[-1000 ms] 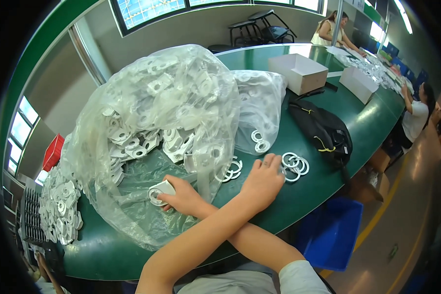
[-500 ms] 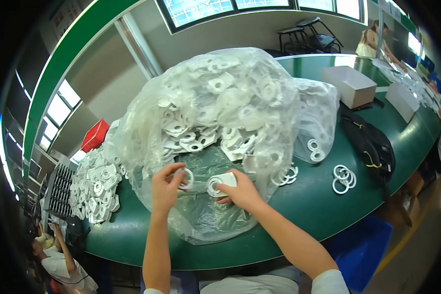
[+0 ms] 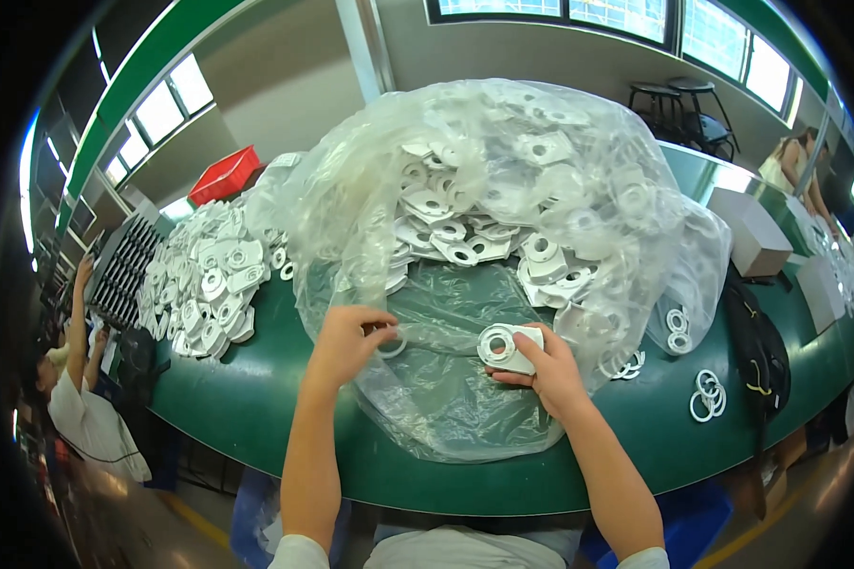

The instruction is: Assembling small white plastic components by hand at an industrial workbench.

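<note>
My right hand [image 3: 547,368] grips a flat white plastic part with a round hole [image 3: 510,345], held over the spread clear plastic bag [image 3: 465,379]. My left hand [image 3: 346,338] pinches a thin white ring [image 3: 393,343] at its fingertips, a short way left of the part. Behind both hands the big clear bag bulges with several white plastic parts [image 3: 484,218]. Both hands hover above the green table [image 3: 247,398].
A heap of white parts [image 3: 209,284] lies at the table's left. Loose white rings [image 3: 707,394] and a black bag [image 3: 759,346] sit at the right. White boxes [image 3: 754,232], a red crate [image 3: 226,174], and people at the left and far right.
My right hand came back from the loose rings at the right and now holds a white part at the bag. The left hand took up a thin ring. The view swung left.
</note>
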### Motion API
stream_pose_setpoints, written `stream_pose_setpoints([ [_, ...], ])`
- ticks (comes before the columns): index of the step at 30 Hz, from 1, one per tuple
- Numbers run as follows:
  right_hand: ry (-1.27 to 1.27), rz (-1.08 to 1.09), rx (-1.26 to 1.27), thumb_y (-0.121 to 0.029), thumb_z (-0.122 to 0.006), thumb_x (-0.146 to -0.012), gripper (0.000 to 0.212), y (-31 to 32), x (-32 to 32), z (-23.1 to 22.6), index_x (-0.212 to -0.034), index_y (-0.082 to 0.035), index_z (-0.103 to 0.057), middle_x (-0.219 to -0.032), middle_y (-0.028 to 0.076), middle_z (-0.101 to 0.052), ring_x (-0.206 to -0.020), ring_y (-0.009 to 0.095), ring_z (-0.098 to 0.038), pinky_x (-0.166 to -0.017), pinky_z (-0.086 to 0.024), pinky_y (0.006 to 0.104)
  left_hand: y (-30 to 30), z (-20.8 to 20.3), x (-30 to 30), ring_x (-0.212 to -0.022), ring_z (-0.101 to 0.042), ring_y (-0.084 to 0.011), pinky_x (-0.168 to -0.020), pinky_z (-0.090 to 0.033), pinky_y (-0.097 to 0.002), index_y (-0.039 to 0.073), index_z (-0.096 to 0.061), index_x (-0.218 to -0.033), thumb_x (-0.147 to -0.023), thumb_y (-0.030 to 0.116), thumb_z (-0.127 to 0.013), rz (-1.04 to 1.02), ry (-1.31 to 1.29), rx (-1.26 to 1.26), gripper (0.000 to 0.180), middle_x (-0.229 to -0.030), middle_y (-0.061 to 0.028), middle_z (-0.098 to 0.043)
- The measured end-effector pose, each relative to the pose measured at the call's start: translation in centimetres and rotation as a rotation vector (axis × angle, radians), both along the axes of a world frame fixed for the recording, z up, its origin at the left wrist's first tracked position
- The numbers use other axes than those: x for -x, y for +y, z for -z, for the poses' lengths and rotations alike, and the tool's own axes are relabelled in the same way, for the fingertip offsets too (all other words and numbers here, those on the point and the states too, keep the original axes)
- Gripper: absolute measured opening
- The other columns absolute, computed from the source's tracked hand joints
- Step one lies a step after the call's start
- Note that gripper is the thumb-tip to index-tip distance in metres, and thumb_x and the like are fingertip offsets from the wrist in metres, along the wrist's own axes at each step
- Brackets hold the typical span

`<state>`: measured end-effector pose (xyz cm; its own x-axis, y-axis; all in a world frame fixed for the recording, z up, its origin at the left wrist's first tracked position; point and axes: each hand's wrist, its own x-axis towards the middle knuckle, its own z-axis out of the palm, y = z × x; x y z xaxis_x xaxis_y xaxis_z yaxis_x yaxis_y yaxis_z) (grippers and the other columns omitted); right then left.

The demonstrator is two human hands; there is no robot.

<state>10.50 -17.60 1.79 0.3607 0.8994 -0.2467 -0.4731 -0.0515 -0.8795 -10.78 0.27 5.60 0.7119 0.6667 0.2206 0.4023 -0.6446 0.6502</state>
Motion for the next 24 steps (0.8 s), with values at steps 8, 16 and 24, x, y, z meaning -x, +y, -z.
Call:
stream_pose_setpoints([
  [8, 0.080, -0.063, -0.101, -0.014, -0.042, -0.095, 0.026, -0.5, 1.0, -0.3, -0.116, 0.000, -0.044, -0.114, 0.018, -0.057, -0.098, 0.034, -0.062, -0.081, -0.056, 0.0402, -5.5, 1.0, -4.2, -0.056, -0.058, -0.0097, -0.048, -0.050, -0.0232, -0.007, -0.066, -0.095, -0.083, 0.001, -0.063, -0.063, -0.499, 0.668, 0.014, -0.071, -0.0069, -0.064],
  [16, 0.068, -0.106, -0.098, -0.011, -0.040, -0.093, 0.030, -0.6, 1.7, -0.5, -0.119, 0.001, -0.044, -0.116, 0.016, -0.055, -0.104, 0.030, -0.060, -0.083, -0.055, 0.0412, -7.4, 2.9, -5.4, -0.054, -0.060, -0.0099, -0.046, -0.049, -0.0216, -0.005, -0.068, -0.092, -0.082, 0.003, -0.066, -0.016, -0.534, 0.598, 0.013, -0.079, -0.0087, -0.064],
  [24, 0.012, -0.101, -0.107, -0.008, -0.046, -0.093, 0.026, -0.5, 1.9, -0.4, -0.118, 0.002, -0.045, -0.114, 0.014, -0.055, -0.103, 0.025, -0.060, -0.082, -0.057, 0.0388, -7.9, 3.0, -5.6, -0.053, -0.060, -0.0093, -0.045, -0.049, -0.0209, -0.004, -0.068, -0.091, -0.081, 0.003, -0.067, -0.042, -0.510, 0.474, 0.012, -0.078, -0.0080, -0.064],
])
